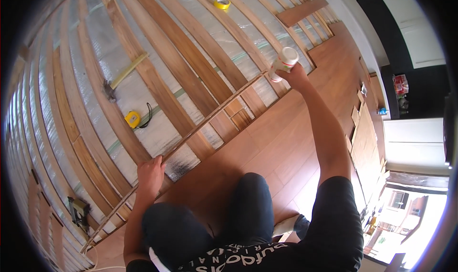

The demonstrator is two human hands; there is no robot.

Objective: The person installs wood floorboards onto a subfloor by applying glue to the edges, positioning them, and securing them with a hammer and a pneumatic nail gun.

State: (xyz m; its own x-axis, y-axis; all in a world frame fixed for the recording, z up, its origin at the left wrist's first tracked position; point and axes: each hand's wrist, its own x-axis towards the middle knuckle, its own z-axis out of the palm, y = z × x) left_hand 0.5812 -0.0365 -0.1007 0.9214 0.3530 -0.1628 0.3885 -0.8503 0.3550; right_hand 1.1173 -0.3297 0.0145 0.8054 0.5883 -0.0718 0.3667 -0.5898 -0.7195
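My right hand (pixel 296 78) is wrapped round a white plastic bottle (pixel 286 58) with red and green marks. The bottle is tilted, its broad end up and its lower end close to the far right end of a long thin wooden floorboard (pixel 210 117). The board's narrow edge faces me as it runs diagonally across the battens. My left hand (pixel 150 175) grips that edge nearer to me, with the fingers closed over it. Laid brown flooring (pixel 286 143) lies on my side of the board, under my knees.
Wooden battens (pixel 167 38) over silvery foil fill the far side. On them lie a hammer (pixel 125 76), a yellow tape measure (pixel 133 119), a yellow tape roll (pixel 222 4) and a dark tool (pixel 78 212). Cardboard (pixel 365 138) lies at the right, near white cabinets (pixel 412 138).
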